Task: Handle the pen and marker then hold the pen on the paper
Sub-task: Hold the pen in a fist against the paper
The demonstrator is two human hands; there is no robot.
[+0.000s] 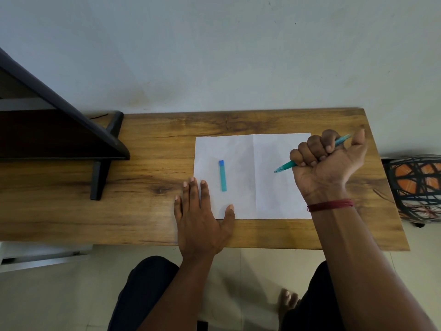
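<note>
Looking down from my head: a wooden tabletop (pixel 143 211) holds a creased white paper (pixel 241 149). My right hand (pixel 327 163) is closed in a fist around a teal pen (pixel 285 166), its tip pointing left and hovering at or just above the paper's right half; I cannot tell if it touches. My left hand (pixel 202 216) lies flat, fingers spread, pinning the paper's near left corner. A short teal marker (pixel 223 176) with a blue end rests on the paper's left half, just beside my left fingertips. The fist grip looks clumsy: the pen could skid or twist, and a nudge might roll the marker.
</note>
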